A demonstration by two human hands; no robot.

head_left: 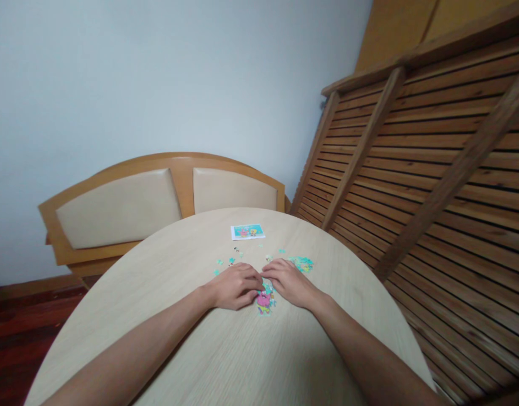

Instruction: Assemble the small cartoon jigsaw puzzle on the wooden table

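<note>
The puzzle, a part-joined patch, lies flat on the near-middle of the worktop, between the two hands and partly under their fingers. Its visible part is longer than it is wide, and that long axis runs away from the person, almost straight up the view. The pink figure on it stands upright as the person sees it, its yellow and green lower end pointing toward the person and its far end reaching up between the fingertips. The left hand bends over the left edge, palm down, fingers curled and close together, the tips touching or just above the far part of the patch. The right hand arches in from the other side, its fingers bent and pointing left at the same far part. The fingertips of the two nearly meet; I cannot tell whether either pinches a piece. A pile of turquoise pieces sits just beyond the right hand, stretched left to right. Loose pieces are scattered beyond the left hand, and a few more lie farther off. Beyond them lies a card, its long axis left to right with the right end slightly farther away, showing a pink figure at left and a yellow one at right.
</note>
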